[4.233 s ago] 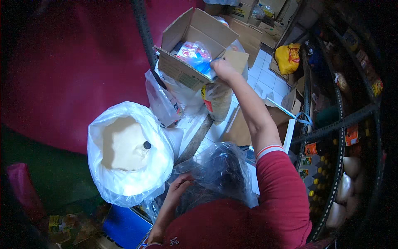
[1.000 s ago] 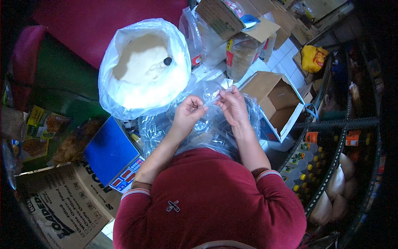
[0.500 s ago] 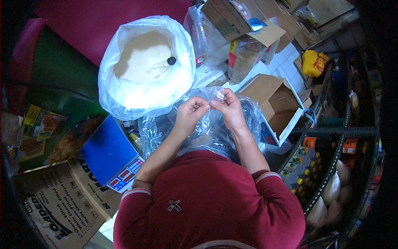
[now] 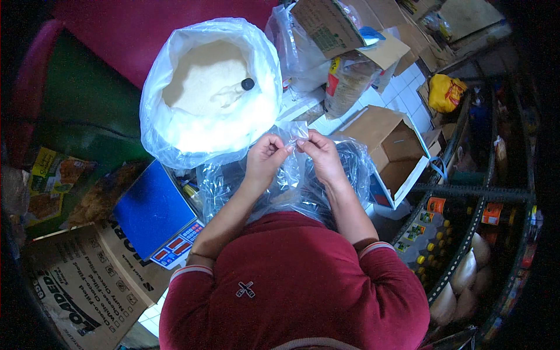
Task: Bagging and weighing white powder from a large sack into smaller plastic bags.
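A small clear plastic bag (image 4: 290, 131) is pinched between my two hands in front of my chest. My left hand (image 4: 266, 160) grips its left side with thumb and fingertips. On the other side, my right hand (image 4: 322, 156) pinches it the same way. Beneath my hands, larger clear plastic (image 4: 224, 189) lies crumpled over my lap. Just beyond stands a big sack (image 4: 157, 125) lined with translucent plastic, holding a pale, fine powder (image 4: 198, 79). A black-ended handle (image 4: 247, 84) sticks out of the powder; whatever it belongs to is mostly buried.
A blue weighing scale (image 4: 156, 204) stands left of my lap. Cardboard lies at lower left (image 4: 87, 286). To the right is an open carton (image 4: 402, 154), then shelves with yellow-capped bottles (image 4: 423, 239). Filled clear bags (image 4: 344, 81) and more boxes stand behind.
The small plastic bag now stands up between my fingers, showing more of itself. My fingertips have drawn slightly apart. The whole view has shifted a little.
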A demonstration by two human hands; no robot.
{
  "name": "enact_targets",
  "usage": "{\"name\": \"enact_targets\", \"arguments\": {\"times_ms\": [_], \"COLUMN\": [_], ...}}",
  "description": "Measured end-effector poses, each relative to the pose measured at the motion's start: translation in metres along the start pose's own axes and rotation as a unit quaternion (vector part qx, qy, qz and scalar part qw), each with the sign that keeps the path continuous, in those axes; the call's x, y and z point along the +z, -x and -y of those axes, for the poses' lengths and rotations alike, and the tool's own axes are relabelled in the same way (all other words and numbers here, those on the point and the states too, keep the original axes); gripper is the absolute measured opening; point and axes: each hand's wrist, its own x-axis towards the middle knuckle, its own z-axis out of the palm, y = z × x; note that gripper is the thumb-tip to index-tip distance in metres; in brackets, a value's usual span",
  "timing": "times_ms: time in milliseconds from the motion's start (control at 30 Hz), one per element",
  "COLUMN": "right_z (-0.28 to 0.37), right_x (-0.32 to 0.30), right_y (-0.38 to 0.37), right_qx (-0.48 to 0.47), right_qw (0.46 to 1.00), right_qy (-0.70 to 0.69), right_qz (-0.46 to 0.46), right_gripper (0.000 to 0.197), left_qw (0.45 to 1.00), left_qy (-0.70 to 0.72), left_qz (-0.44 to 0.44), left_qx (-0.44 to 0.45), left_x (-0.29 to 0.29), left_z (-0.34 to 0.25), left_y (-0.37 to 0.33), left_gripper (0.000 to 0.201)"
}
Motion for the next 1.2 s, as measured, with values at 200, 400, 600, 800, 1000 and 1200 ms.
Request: {"name": "enact_targets", "arguments": {"times_ms": [200,400,600,800,1000,1200], "right_z": [0.002,0.000,0.004,-0.001,0.007,0.061], "right_x": [0.001,-0.010,-0.011,-0.033,-0.046,0.012], "right_y": [0.001,-0.001,-0.001,0.004,0.010,0.017], "right_qx": [0.029,0.009,0.032,0.073,0.033,-0.276], "right_qw": [0.999,0.994,0.974,0.908,0.976,0.843], "right_qy": [-0.039,-0.109,-0.224,-0.412,-0.184,0.459], "right_qz": [-0.016,-0.025,-0.008,-0.022,0.107,0.042], "right_gripper": [0.008,0.013,0.014,0.019,0.026,0.053], "left_qw": [0.999,0.997,0.995,0.931,0.966,0.997], "left_qy": [-0.011,0.037,-0.012,0.330,0.236,0.017], "left_qz": [-0.031,-0.060,0.022,-0.078,-0.038,0.068], "left_qx": [0.033,0.021,-0.093,-0.134,-0.097,-0.043], "left_x": [-0.003,-0.006,-0.014,-0.019,-0.015,-0.004], "left_z": [0.002,-0.001,0.011,-0.016,-0.046,-0.057], "left_y": [-0.004,-0.008,-0.008,-0.011,-0.004,-0.003], "left_gripper": [0.014,0.012,0.014,0.013,0.012,0.015]}}
